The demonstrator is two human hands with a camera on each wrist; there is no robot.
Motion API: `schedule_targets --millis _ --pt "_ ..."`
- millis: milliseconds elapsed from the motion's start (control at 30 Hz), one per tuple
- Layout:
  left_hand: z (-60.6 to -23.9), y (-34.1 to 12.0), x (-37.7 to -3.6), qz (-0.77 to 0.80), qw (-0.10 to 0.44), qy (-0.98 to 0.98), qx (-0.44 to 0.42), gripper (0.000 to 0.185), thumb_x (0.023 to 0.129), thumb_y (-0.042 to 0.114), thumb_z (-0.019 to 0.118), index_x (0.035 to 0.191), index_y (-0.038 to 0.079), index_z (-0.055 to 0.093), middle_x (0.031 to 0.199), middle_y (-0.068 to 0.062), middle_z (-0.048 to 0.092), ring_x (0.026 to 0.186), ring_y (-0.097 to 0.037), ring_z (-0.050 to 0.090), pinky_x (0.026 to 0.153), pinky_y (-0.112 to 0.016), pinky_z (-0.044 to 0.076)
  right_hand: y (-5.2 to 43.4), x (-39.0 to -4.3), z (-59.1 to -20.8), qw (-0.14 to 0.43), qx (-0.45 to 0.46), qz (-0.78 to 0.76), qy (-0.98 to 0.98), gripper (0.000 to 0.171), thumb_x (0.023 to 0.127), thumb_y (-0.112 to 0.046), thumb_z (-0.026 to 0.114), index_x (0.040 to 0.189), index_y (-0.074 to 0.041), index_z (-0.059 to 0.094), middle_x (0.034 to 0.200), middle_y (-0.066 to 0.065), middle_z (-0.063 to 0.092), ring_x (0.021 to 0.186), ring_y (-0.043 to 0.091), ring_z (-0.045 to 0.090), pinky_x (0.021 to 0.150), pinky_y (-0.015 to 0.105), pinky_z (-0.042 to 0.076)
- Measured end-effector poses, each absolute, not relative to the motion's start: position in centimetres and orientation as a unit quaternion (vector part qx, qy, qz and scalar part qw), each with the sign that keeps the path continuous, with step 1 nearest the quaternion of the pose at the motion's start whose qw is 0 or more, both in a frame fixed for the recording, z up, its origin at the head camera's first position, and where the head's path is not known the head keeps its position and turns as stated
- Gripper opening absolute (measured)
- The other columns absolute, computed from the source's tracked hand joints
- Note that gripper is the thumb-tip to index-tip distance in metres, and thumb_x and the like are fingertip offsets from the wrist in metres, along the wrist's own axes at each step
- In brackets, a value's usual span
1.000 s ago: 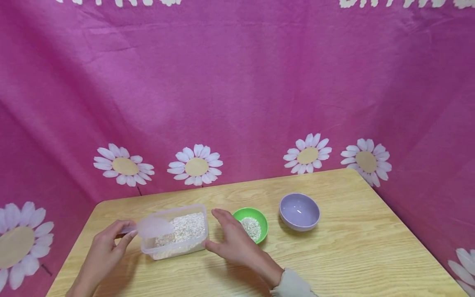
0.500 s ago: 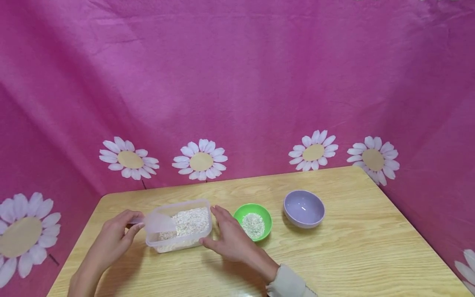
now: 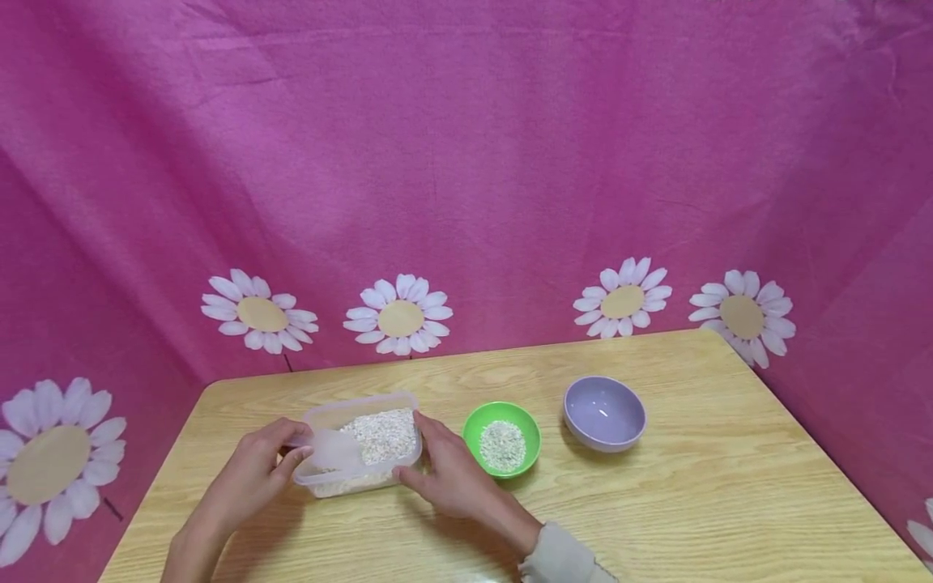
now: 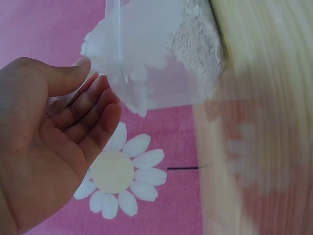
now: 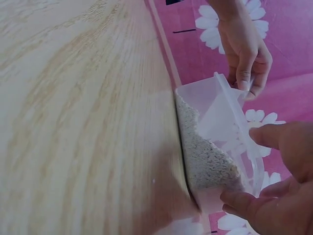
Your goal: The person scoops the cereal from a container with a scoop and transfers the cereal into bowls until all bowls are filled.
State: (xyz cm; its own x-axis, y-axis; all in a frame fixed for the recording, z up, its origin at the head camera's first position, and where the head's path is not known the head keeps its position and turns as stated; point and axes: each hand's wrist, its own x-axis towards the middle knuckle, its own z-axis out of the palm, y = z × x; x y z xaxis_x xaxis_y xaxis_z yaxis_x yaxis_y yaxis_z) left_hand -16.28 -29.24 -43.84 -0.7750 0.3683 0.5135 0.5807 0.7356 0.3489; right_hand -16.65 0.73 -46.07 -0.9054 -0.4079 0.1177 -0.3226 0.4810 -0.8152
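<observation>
My left hand pinches the handle of a translucent plastic scoop between thumb and fingers. The scoop's wide end is down inside a clear rectangular plastic container, at its left side, against pale grains. Across the container's right end, my right hand holds it, thumb at the near corner and fingers at the far one. In the right wrist view the grains slope up toward that held end, and the scoop shows through the wall.
Just right of my right hand stands a green bowl with some of the same pale grains in it. Farther right is a purple bowl. A pink flowered cloth hangs behind the wooden table.
My left hand has moved right, pushing the scoop farther into the container. My right hand has closed in from beside the container onto its right end. The head view has shifted slightly.
</observation>
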Motion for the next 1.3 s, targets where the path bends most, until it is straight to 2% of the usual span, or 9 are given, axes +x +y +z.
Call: schedule_targets --millis 267,633,767,900,1000,1167,1300 --pt "-44.2 -28.3 -16.3 -0.269 0.202 -0.903 -0.266 0.023 0.085 -0.007 0.083 0.102 0.005 0.073 0.091 0.008 0.069 0.083 0.006 0.058 0.063 -0.023 0.051 0.4 -16.6 -46.4 0.031 -0.206 -0.462 0.862 0.079 0.101 -0.023 0.075 0.162 0.009 0.036 0.160 0.022 0.053 0.137 0.027 0.058 0.121 0.048 0.046" --pt "-45.3 -26.6 -16.1 -0.318 0.178 -0.896 -0.255 0.021 0.089 -0.006 0.080 0.106 0.004 0.074 0.098 0.003 0.074 0.091 0.003 0.068 0.068 -0.024 0.056 0.2 -16.7 -46.7 0.021 -0.200 -0.457 0.866 0.078 0.100 -0.024 0.076 0.161 0.006 0.039 0.157 0.020 0.056 0.136 0.025 0.058 0.120 0.047 0.047" --pt "-45.5 -25.9 -16.1 -0.330 0.165 -0.898 -0.240 0.020 0.091 -0.005 0.079 0.106 0.007 0.074 0.100 0.002 0.074 0.093 -0.002 0.071 0.069 -0.024 0.057 0.2 -16.7 -46.8 0.015 -0.202 -0.455 0.867 0.077 0.100 -0.023 0.076 0.161 0.007 0.039 0.155 0.020 0.058 0.131 0.024 0.060 0.117 0.046 0.049" --pt "-45.5 -25.6 -16.0 -0.340 0.153 -0.899 -0.229 0.019 0.092 -0.005 0.078 0.106 0.008 0.074 0.101 0.003 0.074 0.094 -0.003 0.071 0.070 -0.024 0.059 0.2 -16.7 -46.8 0.013 -0.203 -0.455 0.867 0.077 0.100 -0.023 0.077 0.161 0.007 0.040 0.149 0.016 0.062 0.118 0.020 0.060 0.111 0.041 0.052" --pt "-45.4 -25.7 -16.0 -0.343 0.153 -0.897 -0.231 0.020 0.092 -0.005 0.078 0.106 0.007 0.074 0.101 0.003 0.074 0.094 0.000 0.070 0.069 -0.024 0.059 0.3 -16.7 -46.8 0.014 -0.204 -0.457 0.866 0.078 0.099 -0.023 0.077 0.161 0.006 0.039 0.148 0.016 0.062 0.120 0.019 0.060 0.111 0.040 0.052" --pt "-45.4 -26.2 -16.0 -0.340 0.173 -0.893 -0.239 0.021 0.091 -0.005 0.079 0.108 0.006 0.074 0.100 0.002 0.075 0.093 0.004 0.067 0.068 -0.023 0.057 0.5 -16.7 -46.7 0.020 -0.203 -0.466 0.861 0.078 0.099 -0.022 0.078 0.161 0.006 0.039 0.157 0.021 0.056 0.142 0.028 0.057 0.121 0.047 0.045" --pt "-45.2 -26.8 -16.0 -0.346 0.198 -0.886 -0.235 0.022 0.090 -0.007 0.079 0.106 0.007 0.074 0.097 0.002 0.076 0.091 0.007 0.067 0.066 -0.020 0.053 0.7 -16.7 -46.5 0.023 -0.200 -0.472 0.859 0.079 0.098 -0.022 0.079 0.161 0.007 0.039 0.157 0.023 0.055 0.141 0.035 0.060 0.120 0.049 0.047"
